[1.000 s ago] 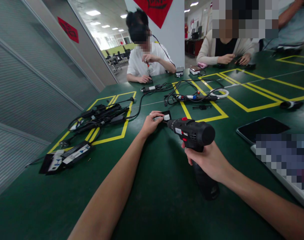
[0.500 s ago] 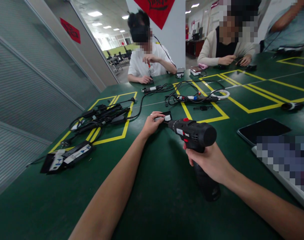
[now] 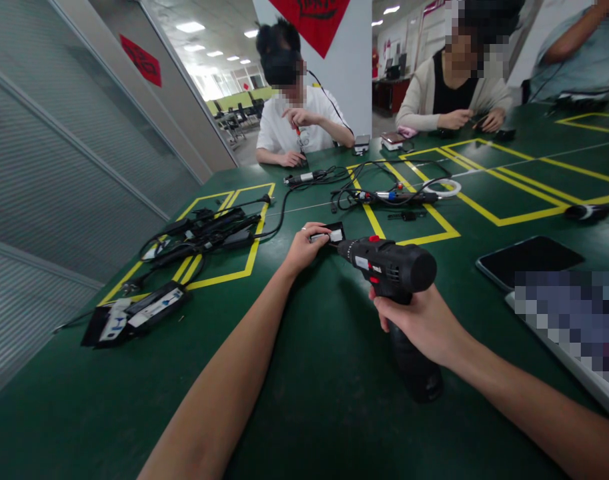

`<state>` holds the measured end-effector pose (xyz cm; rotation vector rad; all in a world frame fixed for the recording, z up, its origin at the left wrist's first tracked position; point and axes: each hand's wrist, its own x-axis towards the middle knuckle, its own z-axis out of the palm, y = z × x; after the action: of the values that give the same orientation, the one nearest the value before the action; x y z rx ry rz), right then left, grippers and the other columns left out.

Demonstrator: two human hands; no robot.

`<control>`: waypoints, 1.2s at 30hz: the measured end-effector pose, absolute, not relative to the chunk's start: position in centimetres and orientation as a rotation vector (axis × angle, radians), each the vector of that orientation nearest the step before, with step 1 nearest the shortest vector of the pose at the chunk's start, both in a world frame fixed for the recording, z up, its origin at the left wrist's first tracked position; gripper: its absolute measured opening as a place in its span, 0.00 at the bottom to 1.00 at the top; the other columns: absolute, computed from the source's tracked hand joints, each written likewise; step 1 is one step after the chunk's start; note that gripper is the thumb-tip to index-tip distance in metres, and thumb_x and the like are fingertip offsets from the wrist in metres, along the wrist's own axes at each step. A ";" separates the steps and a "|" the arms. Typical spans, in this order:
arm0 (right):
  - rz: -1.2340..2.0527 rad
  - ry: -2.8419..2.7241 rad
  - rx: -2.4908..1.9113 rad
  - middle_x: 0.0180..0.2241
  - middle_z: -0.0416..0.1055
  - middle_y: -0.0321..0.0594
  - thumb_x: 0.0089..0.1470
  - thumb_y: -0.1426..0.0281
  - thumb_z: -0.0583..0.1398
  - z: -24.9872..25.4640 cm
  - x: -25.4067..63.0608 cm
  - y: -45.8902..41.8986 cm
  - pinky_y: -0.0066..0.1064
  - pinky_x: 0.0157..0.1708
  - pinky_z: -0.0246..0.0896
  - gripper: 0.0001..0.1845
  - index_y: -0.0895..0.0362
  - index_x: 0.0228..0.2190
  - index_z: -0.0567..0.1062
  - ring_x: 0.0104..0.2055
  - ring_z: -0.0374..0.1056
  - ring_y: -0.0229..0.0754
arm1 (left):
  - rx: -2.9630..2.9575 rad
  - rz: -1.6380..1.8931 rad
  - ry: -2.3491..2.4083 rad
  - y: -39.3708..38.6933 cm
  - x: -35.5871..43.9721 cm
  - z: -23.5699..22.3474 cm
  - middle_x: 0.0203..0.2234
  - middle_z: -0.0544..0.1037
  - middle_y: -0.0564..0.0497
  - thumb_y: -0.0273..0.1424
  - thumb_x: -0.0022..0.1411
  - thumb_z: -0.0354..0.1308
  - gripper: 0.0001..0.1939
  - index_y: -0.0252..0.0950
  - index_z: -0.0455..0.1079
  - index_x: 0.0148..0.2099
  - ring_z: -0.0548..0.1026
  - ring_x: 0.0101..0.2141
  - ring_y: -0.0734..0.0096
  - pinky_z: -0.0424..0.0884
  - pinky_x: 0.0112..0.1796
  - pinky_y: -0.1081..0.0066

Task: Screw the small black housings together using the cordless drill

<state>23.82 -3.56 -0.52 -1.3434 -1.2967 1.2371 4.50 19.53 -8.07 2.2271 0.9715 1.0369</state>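
Observation:
My right hand [image 3: 417,317] is wrapped round the grip of a black cordless drill [image 3: 397,267] with red switches. The drill points left and away from me. Its chuck end reaches the near right edge of a small flat black piece [image 3: 340,229] with a white label; whether the tip touches it I cannot tell. My left hand [image 3: 307,247] is closed over the left side of that piece, pressing it on the green table [image 3: 314,400]. The fingers hide part of the piece.
Black power adapters and cables [image 3: 209,233] lie in a heap on the left, near an opened black casing [image 3: 134,317]. A pen-like corded tool [image 3: 394,197] and a white ring [image 3: 441,188] lie beyond my hands. A phone [image 3: 529,260] rests at the right. Two people sit across the table.
The drill and my right hand have shifted very slightly to the right. My left hand stays on the black piece.

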 end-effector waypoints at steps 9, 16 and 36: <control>1.241 -1.277 -1.344 0.24 0.66 0.33 0.49 0.73 0.58 -0.5 23.7 -3.6 0.31 0.24 0.61 0.06 0.57 0.33 0.69 0.23 0.64 0.36 | 2.220 1.040 0.967 19.5 4.5 -8.0 0.45 0.73 0.46 0.35 0.59 0.54 0.12 0.37 0.74 0.41 0.70 0.49 0.63 0.63 0.54 0.61; 1.245 -1.275 -1.342 0.26 0.68 0.35 0.50 0.73 0.58 -0.7 23.7 -3.6 0.31 0.24 0.61 0.06 0.57 0.34 0.69 0.23 0.65 0.36 | 2.207 1.034 0.962 19.7 4.4 -8.1 0.46 0.72 0.46 0.35 0.59 0.55 0.12 0.37 0.74 0.41 0.69 0.50 0.64 0.62 0.54 0.61; 1.209 -1.303 -1.378 0.21 0.66 0.32 0.50 0.72 0.57 -0.1 23.6 -3.6 0.30 0.23 0.58 0.04 0.57 0.32 0.68 0.22 0.64 0.36 | 2.224 1.044 0.962 19.9 4.4 -8.3 0.46 0.72 0.46 0.36 0.59 0.55 0.13 0.37 0.75 0.42 0.69 0.50 0.63 0.63 0.54 0.61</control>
<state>23.62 -3.60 -0.15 -1.3784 -1.3028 1.2094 4.39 19.89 -8.34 2.2242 0.9616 1.0436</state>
